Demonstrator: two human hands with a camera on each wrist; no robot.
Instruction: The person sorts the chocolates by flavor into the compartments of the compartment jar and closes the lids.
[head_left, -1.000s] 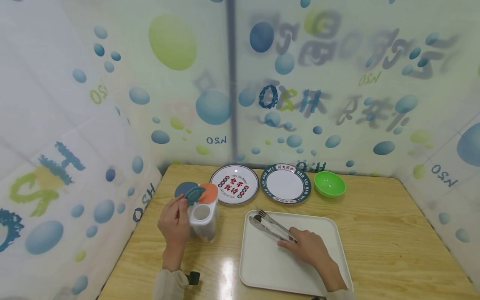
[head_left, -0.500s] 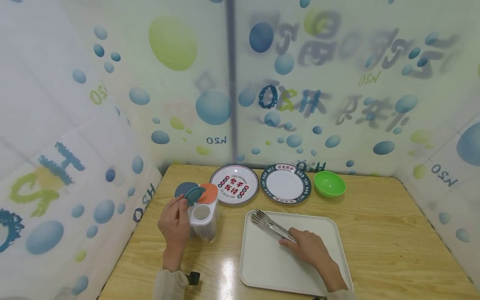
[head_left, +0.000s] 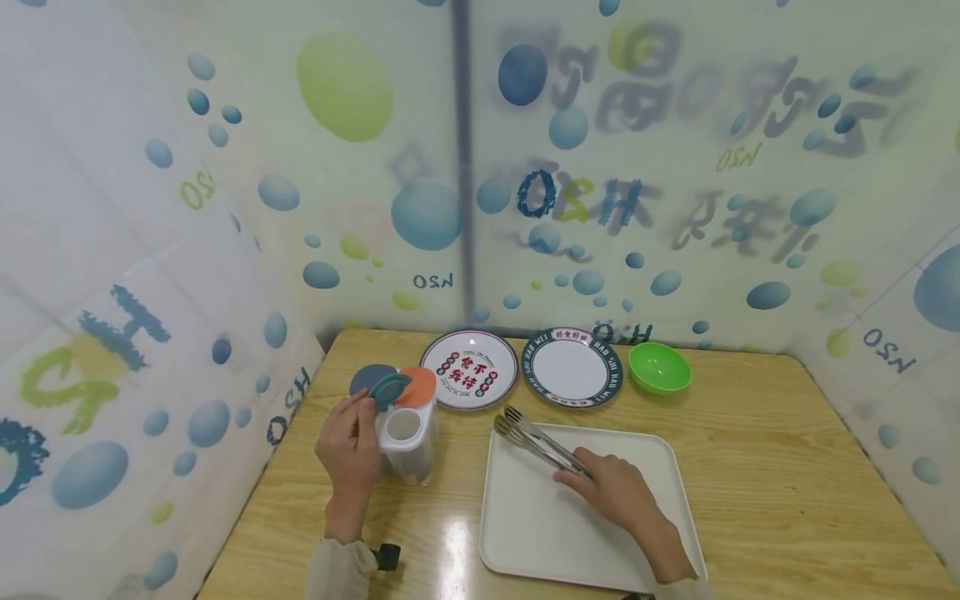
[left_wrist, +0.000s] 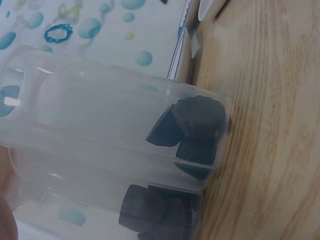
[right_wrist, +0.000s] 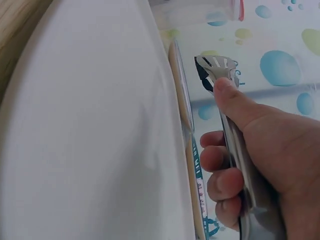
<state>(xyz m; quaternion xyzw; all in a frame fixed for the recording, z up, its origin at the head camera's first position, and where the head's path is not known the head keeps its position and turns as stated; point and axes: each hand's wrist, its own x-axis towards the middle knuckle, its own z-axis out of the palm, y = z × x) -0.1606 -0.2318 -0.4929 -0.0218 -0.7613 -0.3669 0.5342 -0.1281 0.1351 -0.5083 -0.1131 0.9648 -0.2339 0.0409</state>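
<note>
In the head view my left hand (head_left: 349, 442) pinches the raised teal lid (head_left: 388, 389) of a clear storage container (head_left: 412, 462) with a white top. The round opening (head_left: 403, 425) below that lid is uncovered. Dark scalloped pieces (left_wrist: 200, 116) lie at the container's bottom in the left wrist view. My right hand (head_left: 618, 492) grips metal serving tongs (head_left: 546, 446) over the white tray, their slotted tips close together and pointing toward the container. Something dark (right_wrist: 202, 72) shows at the tips in the right wrist view; whether it is a held piece I cannot tell.
The white tray (head_left: 570, 542) lies under the right hand. A red-lettered plate (head_left: 469, 369), a dark-rimmed plate (head_left: 572, 367) and a green bowl (head_left: 660, 367) stand along the back. Blue (head_left: 371, 377) and orange lids (head_left: 417, 386) cover other parts of the container. Patterned curtains enclose the table.
The tongs' tips have swung left toward the container and drawn together. A dark piece seen between them a second ago no longer shows there in the head view. The left hand stays still.
</note>
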